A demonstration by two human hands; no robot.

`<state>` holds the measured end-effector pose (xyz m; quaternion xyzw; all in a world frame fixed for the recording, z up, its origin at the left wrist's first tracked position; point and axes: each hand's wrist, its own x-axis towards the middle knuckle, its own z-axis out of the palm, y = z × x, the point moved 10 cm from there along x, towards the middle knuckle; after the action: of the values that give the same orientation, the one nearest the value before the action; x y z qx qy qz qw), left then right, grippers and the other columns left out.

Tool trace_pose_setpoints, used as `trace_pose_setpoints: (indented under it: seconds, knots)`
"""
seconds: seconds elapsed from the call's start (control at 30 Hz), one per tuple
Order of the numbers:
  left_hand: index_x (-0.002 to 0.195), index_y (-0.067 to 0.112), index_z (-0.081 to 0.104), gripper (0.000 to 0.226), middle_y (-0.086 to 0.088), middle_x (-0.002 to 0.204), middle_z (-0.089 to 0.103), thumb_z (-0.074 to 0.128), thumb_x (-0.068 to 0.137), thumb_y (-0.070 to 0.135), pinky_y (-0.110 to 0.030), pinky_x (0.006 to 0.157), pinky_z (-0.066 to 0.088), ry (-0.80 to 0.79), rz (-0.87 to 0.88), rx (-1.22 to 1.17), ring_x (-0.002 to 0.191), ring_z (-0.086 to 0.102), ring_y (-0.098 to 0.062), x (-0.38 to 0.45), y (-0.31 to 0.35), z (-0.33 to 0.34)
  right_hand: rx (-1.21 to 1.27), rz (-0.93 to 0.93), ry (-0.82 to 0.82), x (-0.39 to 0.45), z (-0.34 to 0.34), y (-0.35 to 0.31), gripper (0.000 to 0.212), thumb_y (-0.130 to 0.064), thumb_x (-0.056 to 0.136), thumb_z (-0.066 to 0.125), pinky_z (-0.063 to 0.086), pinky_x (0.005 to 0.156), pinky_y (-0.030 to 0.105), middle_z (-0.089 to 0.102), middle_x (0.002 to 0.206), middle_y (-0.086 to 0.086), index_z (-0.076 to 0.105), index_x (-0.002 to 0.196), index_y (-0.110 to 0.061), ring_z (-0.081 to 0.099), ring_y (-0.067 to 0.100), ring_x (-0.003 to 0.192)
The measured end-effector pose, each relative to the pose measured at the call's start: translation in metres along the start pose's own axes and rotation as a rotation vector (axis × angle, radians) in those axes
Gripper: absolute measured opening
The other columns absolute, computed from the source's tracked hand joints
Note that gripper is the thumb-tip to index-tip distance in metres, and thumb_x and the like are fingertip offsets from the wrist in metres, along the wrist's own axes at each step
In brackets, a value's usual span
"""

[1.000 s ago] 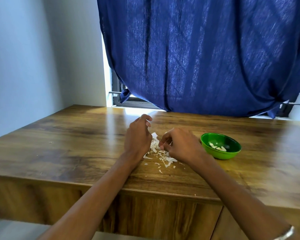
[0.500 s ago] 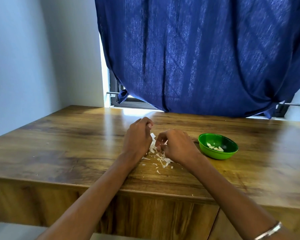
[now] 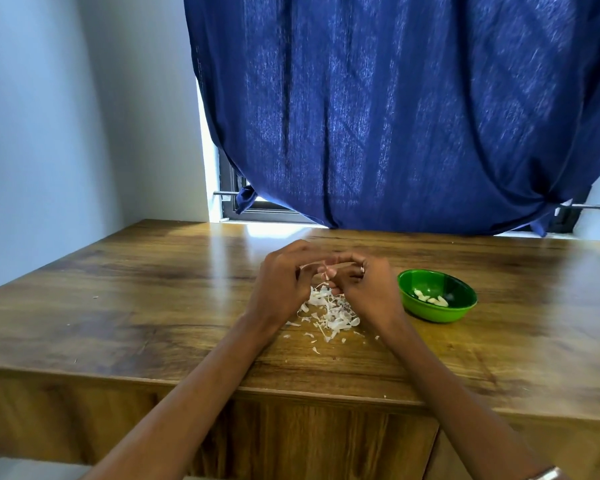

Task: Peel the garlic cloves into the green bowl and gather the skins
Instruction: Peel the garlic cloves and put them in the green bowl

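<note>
Peeling well advanced, one clove in hand, skins not yet gathered

Table [image 3: 125, 306]: a broad wooden top under a blue curtain [image 3: 395, 116]. All work sits near its front middle; the surface carries loose debris, so the tidy-up part of the task is judged outstanding.

Bowl [image 3: 461, 306]: green, standing upright on the table just right of the hands, apart from them. Several pale peeled cloves [image 3: 430, 298] lie in its bottom. This part of the task is judged partly done; the exact count cannot be read.

Skins [image 3: 329, 311]: a loose white heap on the table directly beneath and between the wrists, with stray flakes [image 3: 321, 339] scattered toward the table's front edge. The heap is roughly collected, the strays are not.

Left hand [image 3: 284, 289]: raised above the heap, fingers curled inward toward the right hand. A thin white strip of skin appears to run from its fingertips.

Right hand [image 3: 368, 289]: fingers curled, tips meeting those of the left hand. Both pinch a small item between them, taken to be a clove being stripped; the clove itself is largely hidden by the fingers.

Unpeeled stock: none can be made out on the table, though the hands may hide some.
</note>
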<state>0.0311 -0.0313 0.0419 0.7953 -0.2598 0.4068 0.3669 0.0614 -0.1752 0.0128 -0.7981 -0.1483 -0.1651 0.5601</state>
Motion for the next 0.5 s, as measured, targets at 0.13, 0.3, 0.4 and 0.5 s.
trace_pose_setpoints:
  seconds: [0.13,0.3,0.4,0.5]
  knots:
    - [0.096,0.016,0.082,0.025,0.007,0.096,0.077,0.068,0.091,-0.004,-0.015,0.061,0.049,-0.008,-0.044,-0.012,0.063,0.064,0.007,-0.001,-0.007,0.002,0.132,0.026,-0.007,-0.001,0.001,0.004,0.019,-0.005,0.093,0.068,0.059,0.063,0.021,0.078,0.086,0.0,0.066,0.106,-0.018,0.075,0.008,0.073]
    - [0.094,0.014,0.078,0.019,0.006,0.094,0.076,0.067,0.092,-0.002,-0.011,0.063,0.043,0.027,-0.094,-0.006,0.065,0.06,0.011,-0.001,-0.01,0.0,0.096,-0.004,-0.018,-0.002,0.002,0.003,0.023,-0.002,0.096,0.062,0.059,0.065,0.019,0.077,0.089,-0.002,0.067,0.107,-0.022,0.074,0.004,0.076]
    - [0.098,0.015,0.075,0.016,0.01,0.096,0.073,0.068,0.093,0.002,-0.011,0.061,0.044,0.048,-0.109,-0.018,0.065,0.061,0.01,-0.001,-0.009,-0.002,-0.064,-0.084,0.0,-0.004,0.001,-0.001,0.037,0.007,0.093,0.061,0.059,0.077,0.019,0.073,0.096,-0.013,0.069,0.104,-0.027,0.07,-0.003,0.086]
    - [0.105,0.015,0.074,0.016,0.013,0.095,0.071,0.07,0.093,0.005,-0.011,0.054,0.043,0.065,-0.146,-0.045,0.052,0.06,0.004,-0.001,-0.011,-0.003,-0.174,-0.159,0.032,-0.006,-0.002,-0.008,0.04,0.009,0.09,0.061,0.05,0.077,0.005,0.068,0.097,-0.022,0.072,0.105,-0.026,0.062,-0.011,0.092]
